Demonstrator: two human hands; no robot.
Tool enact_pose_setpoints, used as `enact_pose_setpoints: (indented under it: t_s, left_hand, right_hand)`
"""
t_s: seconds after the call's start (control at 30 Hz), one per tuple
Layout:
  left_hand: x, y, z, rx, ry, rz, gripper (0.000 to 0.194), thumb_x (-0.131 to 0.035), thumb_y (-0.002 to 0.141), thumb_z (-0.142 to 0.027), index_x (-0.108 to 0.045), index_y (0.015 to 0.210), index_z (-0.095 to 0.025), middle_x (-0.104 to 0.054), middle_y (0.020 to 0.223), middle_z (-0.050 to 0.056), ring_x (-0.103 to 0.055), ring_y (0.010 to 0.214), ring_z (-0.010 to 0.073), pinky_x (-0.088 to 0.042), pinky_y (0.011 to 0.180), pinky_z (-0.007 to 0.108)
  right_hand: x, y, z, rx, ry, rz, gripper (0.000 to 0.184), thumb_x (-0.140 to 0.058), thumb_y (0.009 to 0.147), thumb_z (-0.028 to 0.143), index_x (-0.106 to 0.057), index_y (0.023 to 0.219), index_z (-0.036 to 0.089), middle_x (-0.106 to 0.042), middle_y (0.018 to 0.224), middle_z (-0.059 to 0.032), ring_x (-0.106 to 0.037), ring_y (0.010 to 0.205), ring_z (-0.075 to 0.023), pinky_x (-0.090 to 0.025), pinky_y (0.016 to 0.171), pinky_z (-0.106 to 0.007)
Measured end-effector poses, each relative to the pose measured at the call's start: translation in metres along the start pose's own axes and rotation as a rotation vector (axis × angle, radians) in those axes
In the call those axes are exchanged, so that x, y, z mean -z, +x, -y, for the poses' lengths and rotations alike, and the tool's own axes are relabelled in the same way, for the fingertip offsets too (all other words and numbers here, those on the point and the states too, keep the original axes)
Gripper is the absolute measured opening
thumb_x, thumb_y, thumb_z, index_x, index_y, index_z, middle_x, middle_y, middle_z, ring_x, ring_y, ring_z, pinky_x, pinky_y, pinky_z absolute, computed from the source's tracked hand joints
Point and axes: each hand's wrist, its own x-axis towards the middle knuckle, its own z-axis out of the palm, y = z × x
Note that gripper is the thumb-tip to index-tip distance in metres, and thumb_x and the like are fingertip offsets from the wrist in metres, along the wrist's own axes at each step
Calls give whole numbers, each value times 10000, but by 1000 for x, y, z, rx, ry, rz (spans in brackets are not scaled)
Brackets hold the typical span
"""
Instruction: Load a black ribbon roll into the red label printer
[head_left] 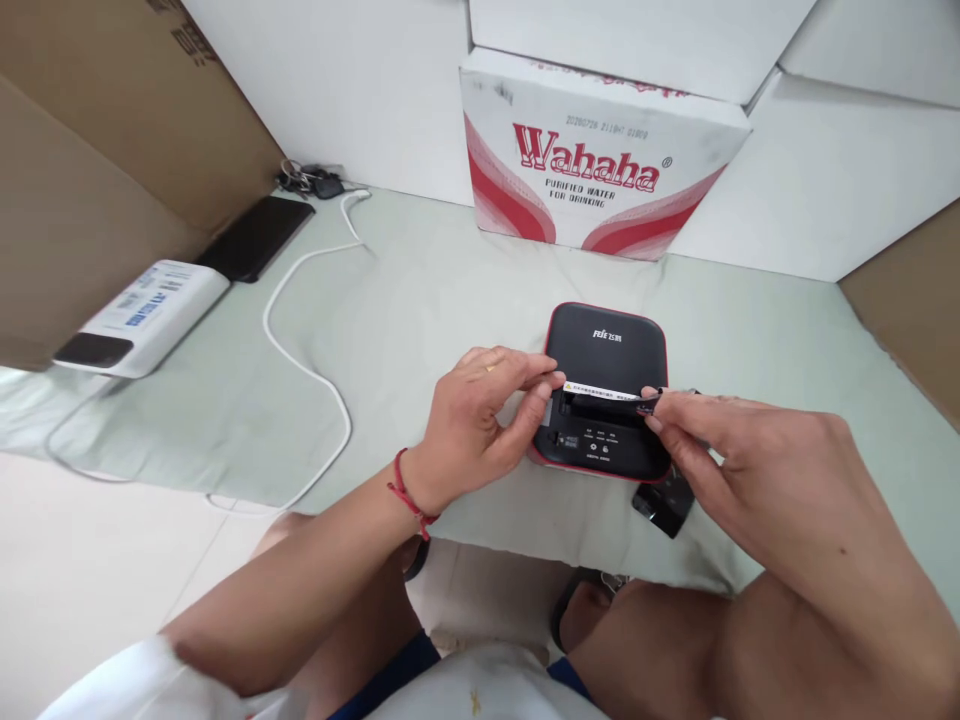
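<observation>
A square black device [607,350] with rounded corners and a red edge lies flat on the cloth. A narrow recess crosses its middle, with a white printed label strip [596,390] along it. My left hand [484,410] is at the recess's left end, thumb and fingers pressed together against the label's end; what they pinch, if anything, is hidden. From the right, my right hand [720,450] pinches the end of a dark strip-like piece [615,404] running along the recess. Below that hand lies a small glossy black object [664,507], partly covered.
A Wahaha carton [592,170] stands against white boxes behind the device. At left on the green cloth [420,280] are a white device [150,318], a black phone-like slab [259,237], keys [311,180] and a looping white cable [300,370]. Brown cardboard [105,150] borders the left side.
</observation>
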Motion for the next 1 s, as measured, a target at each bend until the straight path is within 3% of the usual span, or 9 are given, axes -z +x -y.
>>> enact_pose_setpoints:
  t_s: [0.1, 0.23, 0.37, 0.43, 0.5, 0.67, 0.83, 0.9, 1.0]
  left_hand:
    - [1, 0, 3, 52, -164, 21, 257, -753, 1068, -232, -774, 1324, -237, -938, 1130, 68, -877, 1059, 249, -659, 990, 404]
    - [2, -3, 11, 276, -444, 116, 451, -813, 1038, -280, -697, 1474, -286, -900, 1307, 91, -844, 1311, 284, -632, 1174, 462]
    - [-4, -9, 25, 504, -547, 93, 866, -952, 911, -411, -537, 1670, -396, -589, 1822, 126, -528, 1752, 376, -525, 1362, 635]
    - [-6, -11, 32, 551, -564, 101, 1022, -981, 868, -414, -458, 1746, -451, -473, 1908, 122, -362, 1849, 414, -463, 1398, 731]
    - [-6, -13, 38, 573, -599, 146, 1093, -968, 876, -387, -387, 1795, -495, -442, 1928, 125, -302, 1872, 428, -455, 1390, 780]
    - [-2, -14, 50, 634, -670, 263, 1131, -952, 892, -378, -325, 1820, -534, -341, 1985, 112, -222, 1895, 422, -483, 1374, 786]
    - [-3, -15, 46, 624, -626, 250, 1049, -952, 912, -393, -387, 1785, -522, -322, 1993, 107, -265, 1882, 438, -505, 1357, 785]
    - [-5, -16, 41, 609, -610, 221, 982, -951, 923, -410, -432, 1752, -492, -361, 1973, 110, -293, 1876, 426, -492, 1373, 762]
    - [-7, -18, 31, 599, -544, 142, 816, -936, 953, -485, -531, 1658, -415, -477, 1896, 113, -390, 1834, 388, -455, 1412, 698]
  right_hand:
    - [-4, -1, -3, -98, 107, -20, 293, -603, 1168, 361, -890, 1192, 311, -927, 1076, -16, -858, 763, -249, -591, 620, -380]
    - [-9, 1, -4, -163, 260, -10, 379, -696, 1125, 371, -804, 1479, 287, -911, 1174, -47, -698, 570, -172, -631, 624, -397]
    - [-6, 7, 5, -62, 329, 6, 310, -709, 1118, 351, -819, 1398, 277, -884, 1156, -72, -768, 902, -252, -666, 706, -397]
    - [-3, 10, 10, -9, 286, -8, 223, -698, 1124, 322, -843, 1285, 269, -866, 1075, -69, -722, 942, -260, -648, 732, -396]
    - [-1, 10, 15, 17, 233, -16, 174, -690, 1118, 266, -852, 1182, 264, -833, 1009, -57, -673, 876, -233, -596, 698, -368]
    - [-3, 8, 19, -8, 196, -14, 200, -665, 1099, 213, -857, 1119, 267, -750, 859, -18, -687, 726, -168, -491, 595, -316]
    - [-11, 13, 20, -127, 193, -4, 261, -622, 1125, 284, -882, 1131, 300, -854, 933, -7, -773, 741, -190, -525, 636, -348]
    - [-16, 19, 22, -179, 234, -76, 260, -637, 1136, 320, -897, 1148, 308, -899, 1031, -17, -832, 832, -223, -593, 709, -368]
    - [-24, 30, 30, -278, 298, -294, 248, -686, 1135, 372, -921, 1111, 292, -904, 1010, -35, -841, 848, -250, -634, 772, -391]
